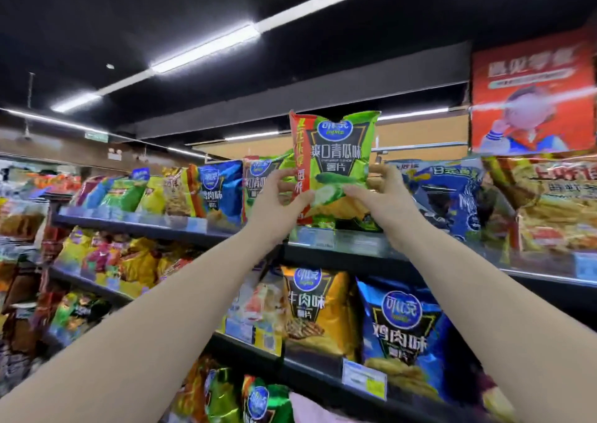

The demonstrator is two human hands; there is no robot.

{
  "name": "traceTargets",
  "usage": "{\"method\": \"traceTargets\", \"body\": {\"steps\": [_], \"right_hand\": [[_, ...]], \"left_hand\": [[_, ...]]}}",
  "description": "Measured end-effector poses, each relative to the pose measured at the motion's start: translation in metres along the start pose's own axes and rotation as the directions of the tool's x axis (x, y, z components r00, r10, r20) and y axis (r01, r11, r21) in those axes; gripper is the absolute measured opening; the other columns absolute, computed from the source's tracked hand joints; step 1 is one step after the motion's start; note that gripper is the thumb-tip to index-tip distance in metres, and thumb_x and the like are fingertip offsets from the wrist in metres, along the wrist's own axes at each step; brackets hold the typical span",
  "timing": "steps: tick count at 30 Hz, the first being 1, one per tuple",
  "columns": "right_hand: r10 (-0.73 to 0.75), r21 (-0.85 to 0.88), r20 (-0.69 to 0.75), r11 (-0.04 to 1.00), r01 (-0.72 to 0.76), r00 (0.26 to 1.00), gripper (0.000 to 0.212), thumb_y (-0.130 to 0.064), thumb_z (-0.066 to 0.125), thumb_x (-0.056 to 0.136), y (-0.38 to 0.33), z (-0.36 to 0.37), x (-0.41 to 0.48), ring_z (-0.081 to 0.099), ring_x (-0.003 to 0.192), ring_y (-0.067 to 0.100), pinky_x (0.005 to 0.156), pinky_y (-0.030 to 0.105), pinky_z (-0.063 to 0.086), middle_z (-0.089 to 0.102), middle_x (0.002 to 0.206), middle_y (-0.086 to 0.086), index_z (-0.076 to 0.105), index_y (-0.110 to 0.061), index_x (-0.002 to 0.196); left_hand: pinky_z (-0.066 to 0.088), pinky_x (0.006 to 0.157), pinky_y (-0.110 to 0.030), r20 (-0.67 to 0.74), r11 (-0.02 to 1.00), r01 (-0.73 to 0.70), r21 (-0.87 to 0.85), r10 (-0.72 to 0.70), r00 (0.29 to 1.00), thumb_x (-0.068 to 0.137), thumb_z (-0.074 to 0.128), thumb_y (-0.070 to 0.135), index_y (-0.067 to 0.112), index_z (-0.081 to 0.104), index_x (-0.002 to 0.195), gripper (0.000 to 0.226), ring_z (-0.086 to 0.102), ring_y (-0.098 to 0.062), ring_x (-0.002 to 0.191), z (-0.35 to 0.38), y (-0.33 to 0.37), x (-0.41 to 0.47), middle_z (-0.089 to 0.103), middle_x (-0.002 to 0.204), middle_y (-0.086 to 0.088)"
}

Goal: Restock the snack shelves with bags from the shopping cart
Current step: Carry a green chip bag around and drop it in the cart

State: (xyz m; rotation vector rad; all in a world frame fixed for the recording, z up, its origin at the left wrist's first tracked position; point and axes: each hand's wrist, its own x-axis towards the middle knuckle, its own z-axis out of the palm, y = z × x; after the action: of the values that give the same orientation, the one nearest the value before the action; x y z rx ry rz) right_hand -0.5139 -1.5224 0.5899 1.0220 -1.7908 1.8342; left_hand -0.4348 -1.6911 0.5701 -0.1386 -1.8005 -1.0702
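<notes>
Green chip bag (336, 164) upright between hands, left hand (281, 193) and right hand (378, 190) pinching lower edges.

Green chip bag (336, 161) — upright, at the top shelf (339, 241) edge.

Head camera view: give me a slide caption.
A green chip bag held upright by the left hand and right hand at the top shelf.
</notes>
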Motion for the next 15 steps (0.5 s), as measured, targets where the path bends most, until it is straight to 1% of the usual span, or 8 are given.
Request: {"method": "traceTargets", "body": {"steps": [3, 6, 7, 8, 10, 11, 13, 15], "right_hand": [[-0.008, -0.138, -0.081, 0.990, -0.003, 0.997, 0.084, -0.033, 0.082, 0.075, 0.008, 0.003, 0.013, 0.058, 0.107, 0.018, 0.093, 0.038, 0.051, 0.053, 0.110, -0.008, 0.028, -0.028, 0.139], [-0.035, -0.217, -0.120, 0.976, 0.009, 0.992, 0.093, -0.029, 0.083, 0.074, 0.017, 0.007, 0.020, 0.054, 0.106, 0.014, 0.098, 0.043, 0.050, 0.049, 0.105, -0.017, 0.020, -0.033, 0.143], [-0.039, -0.267, -0.130, 0.964, 0.003, 0.991, 0.095, -0.027, 0.083, 0.075, 0.019, 0.008, 0.021, 0.054, 0.105, 0.013, 0.099, 0.043, 0.049, 0.047, 0.103, -0.021, 0.018, -0.033, 0.143], [-0.042, -0.318, -0.140, 0.948, -0.005, 0.989, 0.097, -0.025, 0.083, 0.075, 0.019, 0.010, 0.023, 0.054, 0.105, 0.013, 0.099, 0.041, 0.049, 0.045, 0.101, -0.023, 0.016, -0.033, 0.144], [-0.037, -0.406, -0.155, 0.913, -0.029, 0.987, 0.102, -0.022, 0.083, 0.075, 0.020, 0.015, 0.024, 0.057, 0.103, 0.015, 0.095, 0.038, 0.049, 0.047, 0.098, -0.024, 0.011, -0.032, 0.146], [-0.027, -0.443, -0.165, 0.895, -0.050, 0.986, 0.103, -0.021, 0.083, 0.074, 0.022, 0.018, 0.025, 0.058, 0.101, 0.015, 0.092, 0.035, 0.049, 0.050, 0.097, -0.022, 0.010, -0.031, 0.147], [-0.001, -0.518, -0.189, 0.850, -0.099, 0.982, 0.106, -0.024, 0.084, 0.073, 0.025, 0.025, 0.026, 0.057, 0.097, 0.016, 0.086, 0.032, 0.046, 0.055, 0.096, -0.015, 0.009, -0.029, 0.148], [0.018, -0.579, -0.224, 0.802, -0.148, 0.974, 0.105, -0.028, 0.084, 0.073, 0.028, 0.032, 0.027, 0.055, 0.098, 0.019, 0.085, 0.031, 0.042, 0.056, 0.105, -0.005, 0.010, -0.028, 0.147]], "left_hand": [[0.043, 0.062, -0.002, 0.083, 0.997, -0.073, 0.017, 0.071, 0.994, 0.091, 0.068, 0.029, 0.023, 0.046, 0.131, 0.046, 0.055, 0.003, 0.093, 0.017, -0.020, 0.022, 0.054, 0.099, 0.018], [0.042, 0.066, -0.001, 0.135, 0.990, -0.138, -0.017, 0.139, 0.981, 0.092, 0.067, 0.026, 0.024, 0.046, 0.129, 0.042, 0.052, 0.007, 0.089, 0.027, -0.040, 0.039, 0.049, 0.097, 0.021], [0.045, 0.072, -0.005, 0.147, 0.986, -0.165, -0.015, 0.165, 0.975, 0.091, 0.069, 0.025, 0.029, 0.047, 0.125, 0.040, 0.053, 0.004, 0.091, 0.029, -0.048, 0.045, 0.049, 0.097, 0.023], [0.050, 0.079, -0.016, 0.157, 0.980, -0.198, -0.007, 0.197, 0.968, 0.089, 0.071, 0.024, 0.033, 0.047, 0.120, 0.040, 0.056, -0.001, 0.093, 0.031, -0.055, 0.050, 0.049, 0.098, 0.024], [0.054, 0.086, -0.035, 0.192, 0.964, -0.267, -0.008, 0.263, 0.945, 0.085, 0.074, 0.020, 0.035, 0.050, 0.115, 0.041, 0.057, -0.004, 0.094, 0.034, -0.071, 0.058, 0.053, 0.102, 0.019], [0.053, 0.087, -0.036, 0.217, 0.952, -0.306, -0.008, 0.300, 0.929, 0.084, 0.074, 0.020, 0.033, 0.051, 0.117, 0.042, 0.057, -0.005, 0.097, 0.035, -0.078, 0.060, 0.055, 0.105, 0.014], [0.045, 0.091, -0.026, 0.289, 0.922, -0.387, 0.005, 0.369, 0.884, 0.084, 0.073, 0.024, 0.028, 0.054, 0.124, 0.044, 0.053, -0.009, 0.103, 0.035, -0.091, 0.063, 0.051, 0.109, 0.009], [0.036, 0.090, -0.020, 0.349, 0.870, -0.491, 0.041, 0.448, 0.823, 0.088, 0.069, 0.026, 0.022, 0.056, 0.125, 0.040, 0.050, -0.011, 0.108, 0.033, -0.101, 0.066, 0.049, 0.112, 0.007]]}}
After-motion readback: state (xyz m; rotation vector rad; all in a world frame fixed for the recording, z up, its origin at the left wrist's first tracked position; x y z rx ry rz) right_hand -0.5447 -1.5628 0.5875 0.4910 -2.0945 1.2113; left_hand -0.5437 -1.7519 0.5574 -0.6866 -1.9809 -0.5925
